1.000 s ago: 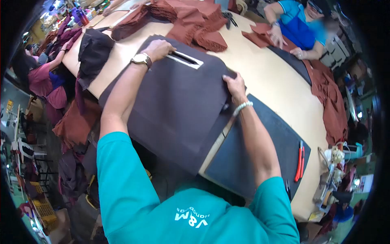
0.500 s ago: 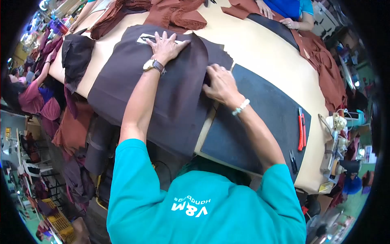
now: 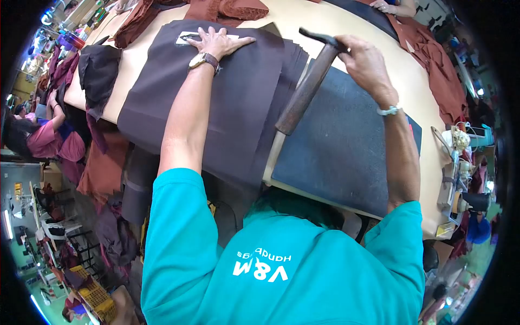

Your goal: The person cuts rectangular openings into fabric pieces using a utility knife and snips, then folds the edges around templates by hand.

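My left hand [image 3: 215,43] lies spread, palm down, on a stack of dark brown sheets [image 3: 216,119]. Partly under its fingers is a small white strip [image 3: 186,39] with a dark mark on it. Raised over the right side, my right hand [image 3: 365,62] grips a hammer [image 3: 306,89] close to its metal head. The wooden handle slants down and left, above the gap between the stack and a black mat [image 3: 341,146]. Several sheet edges show fanned along the stack's right side.
Rust-brown material [image 3: 433,70] hangs over the table's far right, near another person's hand [image 3: 383,6]. Dark cloth [image 3: 98,76] drapes off the left edge. A sewing machine [image 3: 457,179] stands at the right. Another person [image 3: 54,135] sits at the left.
My right hand has come away from the stack's right edge, up and to the right, now with the hammer in it. The lifted top sheet has come down flatter. My left hand stays on the stack.
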The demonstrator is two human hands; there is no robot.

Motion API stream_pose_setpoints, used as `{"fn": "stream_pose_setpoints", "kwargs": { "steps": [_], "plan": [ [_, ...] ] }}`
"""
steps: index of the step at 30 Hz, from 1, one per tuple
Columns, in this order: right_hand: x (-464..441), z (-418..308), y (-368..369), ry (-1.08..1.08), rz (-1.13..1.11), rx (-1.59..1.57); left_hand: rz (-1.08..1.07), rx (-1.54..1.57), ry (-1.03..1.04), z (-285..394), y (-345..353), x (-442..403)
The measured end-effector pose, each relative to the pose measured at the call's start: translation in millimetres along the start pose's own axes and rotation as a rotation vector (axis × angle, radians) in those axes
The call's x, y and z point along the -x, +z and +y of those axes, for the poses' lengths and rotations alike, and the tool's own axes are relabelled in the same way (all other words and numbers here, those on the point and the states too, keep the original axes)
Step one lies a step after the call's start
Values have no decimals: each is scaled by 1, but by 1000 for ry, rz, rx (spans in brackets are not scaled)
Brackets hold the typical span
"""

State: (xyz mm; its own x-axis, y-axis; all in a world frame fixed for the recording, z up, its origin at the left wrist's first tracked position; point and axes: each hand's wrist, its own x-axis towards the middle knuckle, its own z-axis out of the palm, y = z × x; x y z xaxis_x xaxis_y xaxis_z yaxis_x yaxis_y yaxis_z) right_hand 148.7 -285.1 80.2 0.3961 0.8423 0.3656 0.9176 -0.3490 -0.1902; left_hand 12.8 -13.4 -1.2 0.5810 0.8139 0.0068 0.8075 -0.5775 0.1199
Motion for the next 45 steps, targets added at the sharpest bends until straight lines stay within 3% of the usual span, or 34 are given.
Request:
{"fn": "stream_pose_setpoints", "kwargs": {
  "steps": [2, 6, 7, 11, 15, 16, 19, 20, 21, 22, 23, 25, 26, 28, 31, 33, 37, 40, 43, 45],
  "plan": [
    [6, -15, -11, -26, 25, -109, -62, -35, -11, 2, -4, -1],
    [12, -70, 19, -274, 40, -290, -100, -84, 20, 1, -5, -9],
    [13, -85, 30, -312, 18, -267, -89, -203, 106, -18, 30, -48],
    [6, -100, 74, -292, -18, -223, 0, -537, 211, -42, 82, -106],
    [8, -84, 112, -165, -92, 59, -60, -480, 228, -46, 72, -100],
    [16, -84, 106, -173, -11, 62, -123, -399, 251, -38, 52, -82],
    [56, -79, 70, -94, 184, 46, -334, -293, 637, -24, -12, -28],
    [72, -71, 54, -48, 272, -26, -194, -378, 668, -50, 14, -54],
    [93, -57, 34, 3, 367, -83, -232, -502, 589, -24, -19, -15],
    [116, -39, 11, 52, 488, -70, -214, -535, 595, -30, -9, -27],
    [142, -11, -6, 159, 603, 33, -237, -423, 614, -30, -9, -37],
    [207, 45, -39, 323, 834, 229, -189, -654, 572, -30, -2, -45],
    [246, 75, -47, 500, 880, 335, -97, -628, 637, -72, 38, -100],
    [343, 128, -60, 729, 997, 447, -88, -682, 572, -64, 35, -96],
    [506, 177, -42, 1371, 907, 644, -142, -624, 486, -49, 22, -75],
    [569, 153, -46, 1905, 751, 585, -146, -603, 487, -48, 19, -70],
    [669, 111, -31, 2532, 625, 595, -154, -599, 483, -55, 20, -79],
    [714, 85, -21, 2735, 648, 367, -196, -571, 457, -44, 11, -71],
    [723, 71, -26, 2698, 540, 337, -197, -623, 497, -44, 8, -68],
    [732, 75, -31, 2721, 618, 269, -210, -634, 491, -44, 8, -71]
  ]
}}
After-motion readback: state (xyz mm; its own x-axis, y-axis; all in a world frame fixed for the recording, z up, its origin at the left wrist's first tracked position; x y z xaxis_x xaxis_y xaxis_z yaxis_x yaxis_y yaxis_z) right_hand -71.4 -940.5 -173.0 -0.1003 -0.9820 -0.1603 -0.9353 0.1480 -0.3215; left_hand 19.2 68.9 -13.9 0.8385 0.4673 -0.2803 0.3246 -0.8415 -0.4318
